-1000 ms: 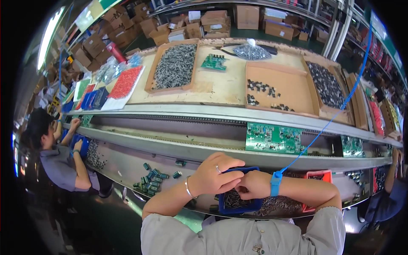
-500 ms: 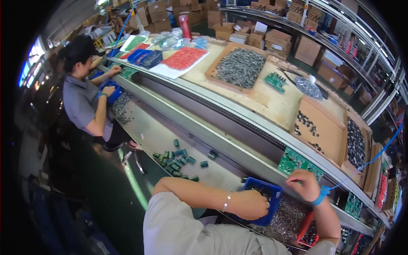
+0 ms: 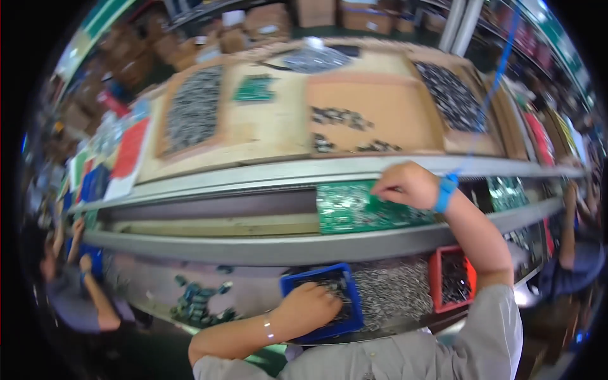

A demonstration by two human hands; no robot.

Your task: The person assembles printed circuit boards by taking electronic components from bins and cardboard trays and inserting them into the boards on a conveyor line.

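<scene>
The left hand [image 3: 310, 306] is held low and close to the body, fingers curled downward, forearm bent in from the lower left. The right hand [image 3: 408, 185] reaches forward, arm extended, fingertips pinched together.

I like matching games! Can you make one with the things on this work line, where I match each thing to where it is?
Things:
1. green circuit board
2. blue plastic tray of small parts
3. red plastic bin
4. blue wrist strap

Places:
A. around the right wrist
B. under the left hand
C. between the two metal rails, touched by the right hand
D. right of the grey heap of parts

Pairs: 1-C, 2-B, 3-D, 4-A
</scene>
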